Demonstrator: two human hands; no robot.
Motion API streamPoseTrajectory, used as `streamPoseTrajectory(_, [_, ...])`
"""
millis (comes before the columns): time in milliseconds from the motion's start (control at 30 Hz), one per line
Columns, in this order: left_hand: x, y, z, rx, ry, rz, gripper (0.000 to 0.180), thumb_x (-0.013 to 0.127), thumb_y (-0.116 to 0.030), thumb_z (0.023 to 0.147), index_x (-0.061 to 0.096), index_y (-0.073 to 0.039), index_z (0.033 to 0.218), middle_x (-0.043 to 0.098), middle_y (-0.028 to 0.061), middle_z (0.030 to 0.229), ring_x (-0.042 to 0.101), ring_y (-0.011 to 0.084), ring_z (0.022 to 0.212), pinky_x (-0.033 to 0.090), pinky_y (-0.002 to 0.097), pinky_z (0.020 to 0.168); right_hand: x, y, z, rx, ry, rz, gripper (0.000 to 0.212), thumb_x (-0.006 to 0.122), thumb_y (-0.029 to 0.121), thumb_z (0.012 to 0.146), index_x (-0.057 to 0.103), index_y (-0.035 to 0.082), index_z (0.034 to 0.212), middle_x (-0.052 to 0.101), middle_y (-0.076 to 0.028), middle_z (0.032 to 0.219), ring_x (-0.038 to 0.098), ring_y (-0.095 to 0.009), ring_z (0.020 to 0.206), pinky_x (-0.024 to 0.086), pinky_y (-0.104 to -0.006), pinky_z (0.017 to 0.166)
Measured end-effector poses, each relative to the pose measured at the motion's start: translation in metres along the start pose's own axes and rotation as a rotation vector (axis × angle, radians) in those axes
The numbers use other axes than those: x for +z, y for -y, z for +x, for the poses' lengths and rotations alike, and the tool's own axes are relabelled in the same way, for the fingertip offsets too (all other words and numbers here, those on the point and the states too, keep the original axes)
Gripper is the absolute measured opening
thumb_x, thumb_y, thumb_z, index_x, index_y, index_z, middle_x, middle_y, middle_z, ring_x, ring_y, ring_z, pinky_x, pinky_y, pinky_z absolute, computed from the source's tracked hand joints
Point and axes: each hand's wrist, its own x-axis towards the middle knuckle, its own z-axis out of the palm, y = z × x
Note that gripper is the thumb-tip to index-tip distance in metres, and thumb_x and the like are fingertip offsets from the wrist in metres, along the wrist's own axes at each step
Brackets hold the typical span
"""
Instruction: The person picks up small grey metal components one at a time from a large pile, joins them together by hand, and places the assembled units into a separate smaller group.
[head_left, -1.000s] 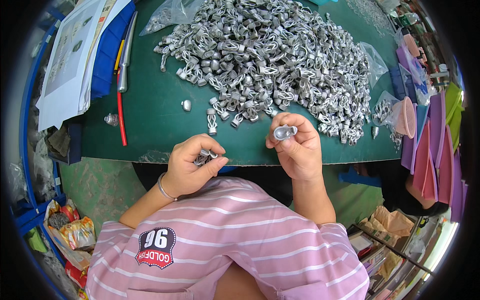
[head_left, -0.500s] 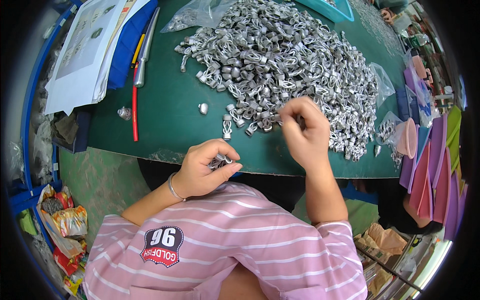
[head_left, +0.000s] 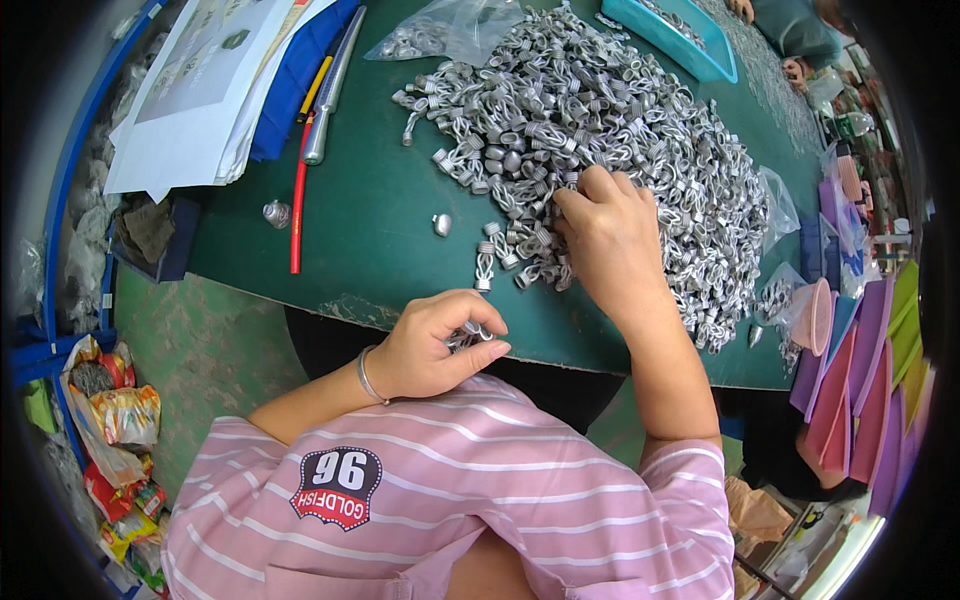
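Note:
A large heap of small silver metal pieces (head_left: 690, 210), with looped strands and ribbed ends, covers the middle of the green table (head_left: 370, 220). My right hand (head_left: 612, 240) reaches into the heap's near side, fingers curled down among the pieces; whatever is between the fingertips is hidden. Close to my body, at the table's near edge, my left hand (head_left: 435, 342) is cupped around several of the same looped metal pieces (head_left: 468, 336). One looped piece (head_left: 484, 268) lies just off the heap, and a rounded silver piece (head_left: 441, 225) sits apart to its left.
A red pen-like stick (head_left: 297, 215), a silver-handled tool (head_left: 330, 100) and papers (head_left: 185, 100) lie at left. Beyond the heap are a clear bag (head_left: 480, 30) and a blue tray (head_left: 715, 58). Colourful bins (head_left: 860, 390) stand at right. Another person's hand (head_left: 795, 72) shows far right.
My right hand has moved farther and leftward into the heap, its fingers now down among the pieces. My left hand keeps its cupped hold. The whole view has shifted slightly.

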Motion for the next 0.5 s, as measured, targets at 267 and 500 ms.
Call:
streamPoseTrajectory(267, [0.0, -0.001, 0.0, -0.041, -0.015, -0.026, 0.013, 0.067, -0.007, 0.076, 0.059, -0.003, 0.085, 0.061, 0.0073, 0.079, 0.058, 0.0166, 0.067, 0.044, 0.0255, 0.056, 0.014, -0.004, -0.011, 0.017, -0.183, 0.461, 0.03, 0.064, -0.007, 0.063, 0.054, 0.004, 0.088, 0.059, -0.009, 0.09, 0.056, -0.023, 0.076, 0.044, -0.0326, 0.069])
streamPoseTrajectory(500, [-0.001, -0.002, 0.001, -0.047, 0.012, -0.003, 0.014, 0.068, -0.003, 0.075, 0.057, -0.001, 0.084, 0.06, 0.0089, 0.079, 0.058, 0.016, 0.066, 0.044, 0.0256, 0.057, 0.016, 0.01, -0.026, 0.198, -0.317, 1.312, 0.04, 0.064, -0.013, 0.068, 0.049, 0.005, 0.101, 0.06, -0.01, 0.097, 0.051, -0.01, 0.07, 0.042, -0.021, 0.063])
